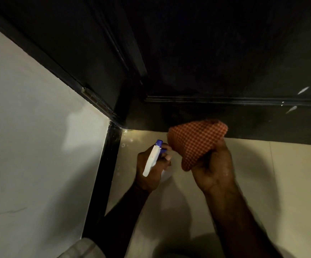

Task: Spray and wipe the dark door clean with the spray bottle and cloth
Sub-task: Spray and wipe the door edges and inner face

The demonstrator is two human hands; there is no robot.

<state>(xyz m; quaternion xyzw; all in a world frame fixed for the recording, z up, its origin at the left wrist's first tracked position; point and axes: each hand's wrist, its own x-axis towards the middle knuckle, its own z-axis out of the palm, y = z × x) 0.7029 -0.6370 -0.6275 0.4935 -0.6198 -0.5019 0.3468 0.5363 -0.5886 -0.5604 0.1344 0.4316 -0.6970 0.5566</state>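
The dark door (216, 62) fills the upper part of the view, its bottom rail meeting the pale floor. My left hand (151, 170) grips a white spray bottle (152, 159) with a blue nozzle and trigger, held just above the floor near the door's lower left corner. My right hand (214, 168) holds a bunched orange checked cloth (195, 142), whose top edge lies against the door's bottom rail. The bottle's body is hidden under my hand.
A white wall (30, 136) stands on the left, edged by a black door frame (106, 164) that runs down to the floor. Pale floor tiles (271, 183) lie below the door. A few white marks (302, 90) show on the door at the right.
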